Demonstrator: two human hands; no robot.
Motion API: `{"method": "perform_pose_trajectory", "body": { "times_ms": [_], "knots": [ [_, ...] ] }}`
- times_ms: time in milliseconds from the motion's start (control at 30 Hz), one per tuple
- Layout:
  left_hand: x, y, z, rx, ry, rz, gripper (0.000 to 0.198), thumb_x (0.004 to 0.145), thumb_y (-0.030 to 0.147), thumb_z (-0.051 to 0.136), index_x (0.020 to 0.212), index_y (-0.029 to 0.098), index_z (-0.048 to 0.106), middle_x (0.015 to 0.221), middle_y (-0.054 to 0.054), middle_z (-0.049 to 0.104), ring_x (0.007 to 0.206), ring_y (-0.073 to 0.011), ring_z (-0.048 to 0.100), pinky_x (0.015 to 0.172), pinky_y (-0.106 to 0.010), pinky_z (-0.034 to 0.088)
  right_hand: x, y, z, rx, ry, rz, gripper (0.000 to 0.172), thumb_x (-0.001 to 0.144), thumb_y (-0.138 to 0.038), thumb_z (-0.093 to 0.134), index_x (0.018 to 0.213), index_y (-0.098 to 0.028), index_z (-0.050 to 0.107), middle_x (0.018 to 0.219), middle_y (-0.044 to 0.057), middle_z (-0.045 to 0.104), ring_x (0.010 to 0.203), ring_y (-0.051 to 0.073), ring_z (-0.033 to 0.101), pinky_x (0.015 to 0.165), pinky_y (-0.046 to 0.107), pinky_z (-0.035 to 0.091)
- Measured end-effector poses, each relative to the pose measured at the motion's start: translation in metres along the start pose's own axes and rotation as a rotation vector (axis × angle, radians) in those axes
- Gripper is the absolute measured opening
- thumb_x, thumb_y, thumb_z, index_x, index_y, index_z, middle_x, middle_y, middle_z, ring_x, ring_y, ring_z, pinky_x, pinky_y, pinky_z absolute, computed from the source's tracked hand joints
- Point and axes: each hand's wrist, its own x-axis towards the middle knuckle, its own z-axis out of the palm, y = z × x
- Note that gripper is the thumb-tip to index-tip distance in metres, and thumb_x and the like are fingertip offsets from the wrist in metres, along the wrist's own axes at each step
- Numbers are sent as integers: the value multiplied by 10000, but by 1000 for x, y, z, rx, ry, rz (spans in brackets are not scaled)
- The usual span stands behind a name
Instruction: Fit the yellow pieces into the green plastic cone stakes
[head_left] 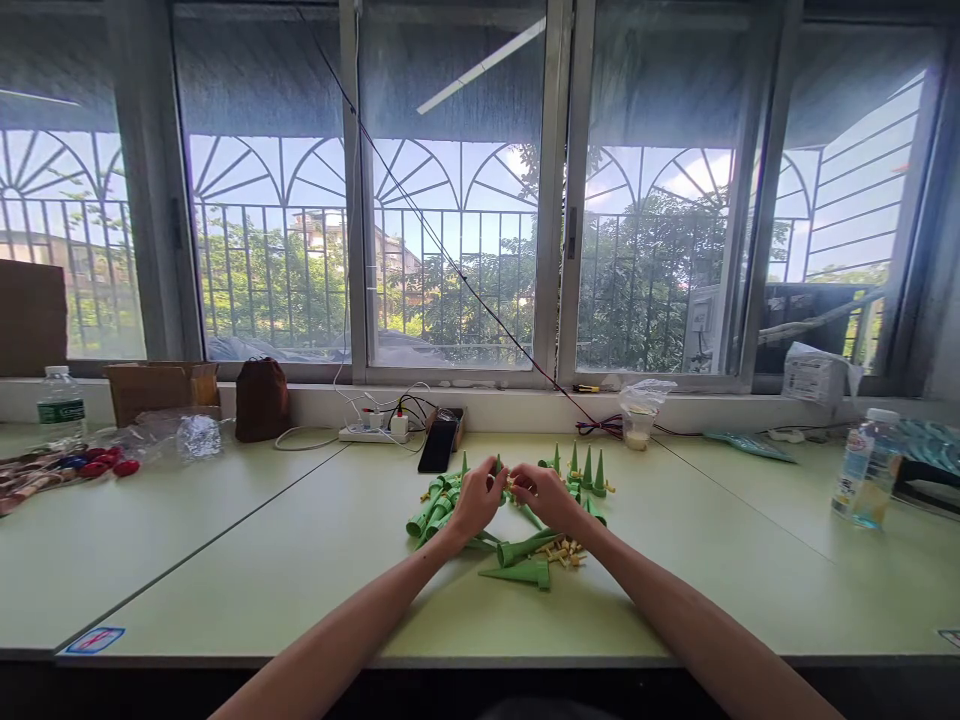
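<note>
Over the middle of the worktop (300,580), the two grips meet fingertip to fingertip above a scatter of green parts. The left grip (480,497) is clamped on a green cone (499,464), its point upward between thumb and fingers; the right grip (550,497), just beside it, looks pinched together on a small yellow piece (510,484) at the cone's side, though the fingers hide the exact contact. The step in hand seems to be fitting that yellow piece to the cone. Beside the left grip lies a heap of green cones (420,522); beyond the right grip several upright cones (599,476) stand, with yellow bits near their bases. Nearer the body than the right grip are loose yellow pieces (568,553) and a cone lying on its side (525,573). The next move probably calls for a steady left hold, careful alignment, and a short, firm push from the right.
</note>
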Motion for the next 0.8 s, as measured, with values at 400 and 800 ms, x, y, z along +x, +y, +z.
{"method": "perform_pose_trajectory", "body": {
  "times_ms": [400,800],
  "knots": [
    [1,-4,2,-52,32,-41,305,884,448,448,707,200,463,625,23,539,554,-116,490,559,-225,366,1,-9,-3,-19,19,-7,122,780,-122,605,890,-170,625,788,35,672,722,161,620,659,253,482],
    [1,-4,2,-71,42,-27,293,885,419,441,690,200,432,614,32,508,543,-105,468,534,-215,356,-2,-9,-3,-18,-5,-21,106,871,-179,530,933,-169,615,723,28,680,651,148,614,623,235,446]
  ]
}}
